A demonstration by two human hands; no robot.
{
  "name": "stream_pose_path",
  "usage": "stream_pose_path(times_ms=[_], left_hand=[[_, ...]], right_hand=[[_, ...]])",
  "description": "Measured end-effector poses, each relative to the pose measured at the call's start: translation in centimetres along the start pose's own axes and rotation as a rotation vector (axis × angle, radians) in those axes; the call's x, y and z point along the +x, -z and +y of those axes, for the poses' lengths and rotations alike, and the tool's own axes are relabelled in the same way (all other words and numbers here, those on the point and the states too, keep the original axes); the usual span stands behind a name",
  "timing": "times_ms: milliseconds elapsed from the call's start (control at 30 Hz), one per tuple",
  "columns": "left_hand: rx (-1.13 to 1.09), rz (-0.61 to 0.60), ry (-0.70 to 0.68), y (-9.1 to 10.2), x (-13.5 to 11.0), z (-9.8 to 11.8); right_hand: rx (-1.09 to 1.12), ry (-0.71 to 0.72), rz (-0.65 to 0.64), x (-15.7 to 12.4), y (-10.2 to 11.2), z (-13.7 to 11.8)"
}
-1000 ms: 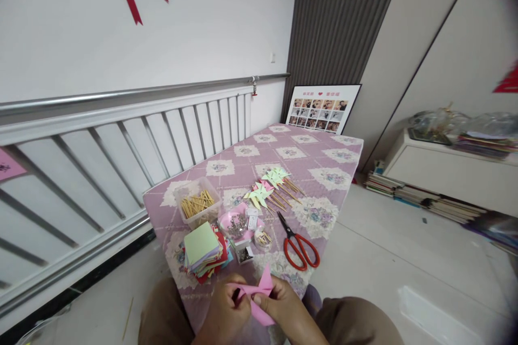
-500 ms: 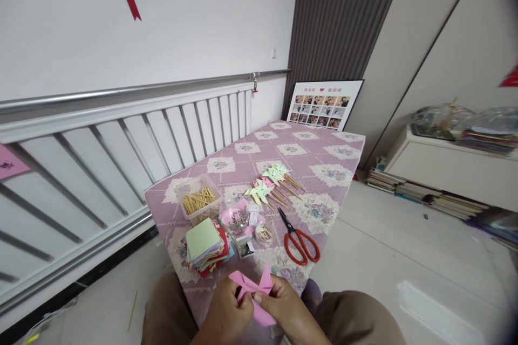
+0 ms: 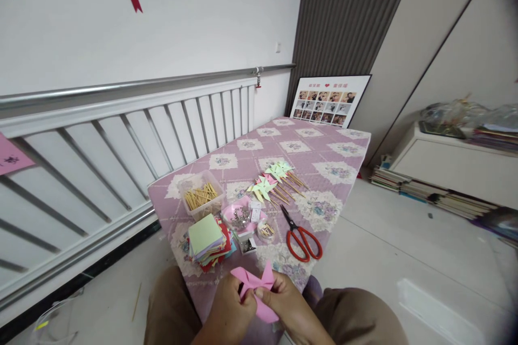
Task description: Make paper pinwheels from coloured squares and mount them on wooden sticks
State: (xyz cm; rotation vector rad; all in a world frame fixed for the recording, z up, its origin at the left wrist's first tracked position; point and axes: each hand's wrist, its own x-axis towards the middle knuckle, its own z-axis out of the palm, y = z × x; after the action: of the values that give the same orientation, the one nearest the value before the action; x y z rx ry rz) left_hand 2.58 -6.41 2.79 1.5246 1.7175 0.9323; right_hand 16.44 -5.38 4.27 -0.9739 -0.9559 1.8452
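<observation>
1. Since the earlier frame the pink paper [image 3: 256, 290] has spread a little: its flap on the left-hand side now shows broader, and the thumbs sit closer together at its middle.
2. It is held in the air between both hands, just short of the near edge of the table [image 3: 324, 164] and above the person's lap.
3. Left hand [image 3: 229, 315] and right hand [image 3: 289, 310] both pinch it, thumbs on top and fingers beneath. That grip probably keeps the folded points from springing open.
4. Just ahead of the left hand lies a stack of coloured paper squares [image 3: 206, 237], with a clear tub of wooden sticks [image 3: 201, 199] beyond it.
5. Ahead of the right hand lie red scissors [image 3: 301, 237], shut, handles toward the person, likely so they are easy to pick up.
6. Between those, straight out from the thumbs, sit a pink dish of pins [image 3: 239, 216] and a small round container [image 3: 266, 230].
7. Farther out, finished pinwheels [image 3: 269, 180] lie in a loose row, seemingly set clear of the supplies.
8. Writing: the photo board [image 3: 329, 101] far beyond the right hand has a heading with a red heart, and a pink slip [image 3: 10, 156] far left of the left hand bears dark marks. Both are too small to read.
</observation>
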Motion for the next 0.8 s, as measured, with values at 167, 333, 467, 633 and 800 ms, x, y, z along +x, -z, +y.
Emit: stream_pose_path(times_ms=[167, 333, 467, 633, 800], left_hand=[[-0.081, -0.095, 0.052, 0.2, 0.5, 0.4], [-0.185, -0.212, 0.123, 0.8, 1.1, 0.6], [-0.279, -0.266, 0.191, 0.7, 1.3, 0.0], [-0.274, -0.271, 0.229, 0.6, 1.2, -1.1], [-0.299, -0.29, 0.265, 0.6, 0.9, -1.5]], right_hand=[[-0.012, -0.012, 0.054, 0.0, -0.1, -0.4], [-0.04, -0.007, 0.094, 0.1, -0.6, -1.0], [-0.047, -0.018, 0.099, 0.1, -0.9, -1.0], [-0.071, -0.01, 0.084, 0.4, -0.8, -0.4], [-0.15, -0.011, 0.091, 1.0, -0.3, 1.3]])
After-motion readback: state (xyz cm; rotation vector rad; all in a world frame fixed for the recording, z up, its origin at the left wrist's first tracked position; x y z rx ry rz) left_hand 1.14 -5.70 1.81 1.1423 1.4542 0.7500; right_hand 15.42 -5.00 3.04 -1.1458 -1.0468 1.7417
